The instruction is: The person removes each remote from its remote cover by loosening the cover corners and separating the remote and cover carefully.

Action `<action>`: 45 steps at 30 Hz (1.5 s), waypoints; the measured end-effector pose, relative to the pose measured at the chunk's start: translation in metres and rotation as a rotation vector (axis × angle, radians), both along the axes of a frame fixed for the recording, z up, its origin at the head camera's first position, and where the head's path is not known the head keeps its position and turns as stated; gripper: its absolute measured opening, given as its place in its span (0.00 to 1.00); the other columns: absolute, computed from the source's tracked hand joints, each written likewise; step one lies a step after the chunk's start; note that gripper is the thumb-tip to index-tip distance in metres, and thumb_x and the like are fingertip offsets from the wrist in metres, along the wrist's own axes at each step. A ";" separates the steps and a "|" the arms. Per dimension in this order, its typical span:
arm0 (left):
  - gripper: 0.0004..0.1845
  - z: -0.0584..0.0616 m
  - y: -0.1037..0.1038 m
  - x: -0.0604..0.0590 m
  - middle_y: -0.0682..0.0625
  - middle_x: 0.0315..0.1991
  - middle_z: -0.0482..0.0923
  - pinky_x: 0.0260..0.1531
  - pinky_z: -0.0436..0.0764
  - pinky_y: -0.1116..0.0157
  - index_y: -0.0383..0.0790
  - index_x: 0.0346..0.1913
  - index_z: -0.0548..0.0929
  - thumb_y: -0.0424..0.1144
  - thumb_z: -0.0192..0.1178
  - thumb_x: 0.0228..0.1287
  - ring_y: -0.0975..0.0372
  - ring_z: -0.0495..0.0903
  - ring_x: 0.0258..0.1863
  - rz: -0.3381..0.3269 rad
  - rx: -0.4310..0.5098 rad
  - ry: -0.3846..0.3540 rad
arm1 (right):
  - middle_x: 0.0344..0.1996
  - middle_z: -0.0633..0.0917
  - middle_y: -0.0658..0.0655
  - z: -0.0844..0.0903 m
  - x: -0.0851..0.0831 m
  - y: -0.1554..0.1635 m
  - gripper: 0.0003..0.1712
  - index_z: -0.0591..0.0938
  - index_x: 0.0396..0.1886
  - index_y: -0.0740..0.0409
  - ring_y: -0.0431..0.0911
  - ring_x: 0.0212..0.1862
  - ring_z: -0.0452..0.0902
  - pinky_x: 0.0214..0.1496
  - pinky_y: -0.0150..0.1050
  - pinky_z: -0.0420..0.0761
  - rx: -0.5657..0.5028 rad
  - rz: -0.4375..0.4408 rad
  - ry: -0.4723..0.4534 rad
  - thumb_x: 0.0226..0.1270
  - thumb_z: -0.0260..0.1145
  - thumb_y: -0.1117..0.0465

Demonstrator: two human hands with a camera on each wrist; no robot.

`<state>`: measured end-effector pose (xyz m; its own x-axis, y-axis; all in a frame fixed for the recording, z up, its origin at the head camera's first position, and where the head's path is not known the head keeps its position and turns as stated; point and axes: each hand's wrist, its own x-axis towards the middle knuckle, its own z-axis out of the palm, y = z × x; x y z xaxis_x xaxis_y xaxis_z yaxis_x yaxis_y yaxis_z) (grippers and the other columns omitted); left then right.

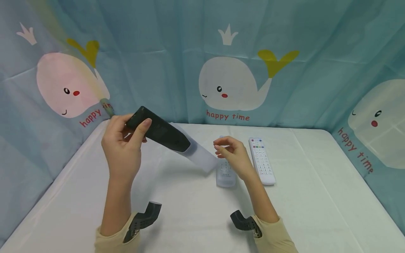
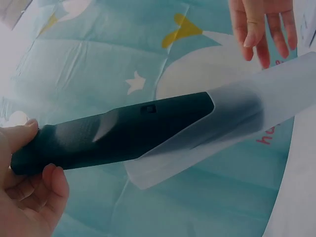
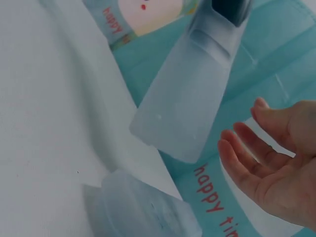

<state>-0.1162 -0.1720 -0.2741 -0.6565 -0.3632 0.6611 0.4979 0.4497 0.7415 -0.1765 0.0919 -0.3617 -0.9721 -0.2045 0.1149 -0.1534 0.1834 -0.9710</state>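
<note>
My left hand [image 1: 121,144] grips the upper end of a black remote [image 1: 158,130] and holds it tilted above the table. A translucent silicone sleeve [image 1: 199,154] covers only the remote's lower end and hangs off it. The left wrist view shows the black remote [image 2: 118,131] partly inside the sleeve [image 2: 232,128]. My right hand [image 1: 232,153] hovers open just beside the sleeve's free end, touching nothing; the right wrist view shows its fingers [image 3: 242,153] straight, next to the sleeve [image 3: 190,101].
Two more remotes lie on the white table [image 1: 316,196]: one in a translucent cover [image 1: 225,174] under my right hand, and a bare white one [image 1: 262,161] to its right. A whale-print curtain [image 1: 227,84] hangs behind.
</note>
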 end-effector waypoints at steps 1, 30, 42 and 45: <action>0.11 0.000 0.002 0.000 0.64 0.37 0.72 0.31 0.81 0.79 0.23 0.49 0.86 0.29 0.70 0.69 0.69 0.79 0.32 0.002 -0.001 0.006 | 0.54 0.85 0.65 0.001 0.001 -0.001 0.13 0.83 0.56 0.68 0.58 0.50 0.86 0.54 0.42 0.89 0.014 0.007 0.015 0.78 0.65 0.67; 0.11 -0.006 0.048 0.005 0.36 0.37 0.78 0.34 0.78 0.76 0.26 0.46 0.86 0.30 0.72 0.67 0.63 0.76 0.32 0.006 -0.061 0.137 | 0.65 0.84 0.55 0.021 0.035 -0.051 0.37 0.80 0.69 0.55 0.53 0.65 0.80 0.64 0.57 0.82 0.099 -0.004 0.457 0.60 0.82 0.68; 0.12 -0.008 0.056 0.008 0.38 0.35 0.77 0.32 0.80 0.77 0.25 0.45 0.85 0.27 0.75 0.62 0.63 0.76 0.31 -0.102 -0.049 0.139 | 0.59 0.88 0.59 0.025 0.040 -0.055 0.35 0.81 0.64 0.62 0.52 0.58 0.85 0.64 0.52 0.84 0.048 -0.092 0.609 0.56 0.83 0.68; 0.13 -0.007 0.053 0.007 0.39 0.36 0.78 0.34 0.84 0.76 0.24 0.47 0.85 0.25 0.74 0.61 0.63 0.79 0.33 -0.180 -0.038 0.125 | 0.57 0.88 0.60 0.026 0.039 -0.054 0.34 0.81 0.63 0.63 0.53 0.55 0.86 0.61 0.52 0.85 0.042 -0.105 0.640 0.56 0.83 0.69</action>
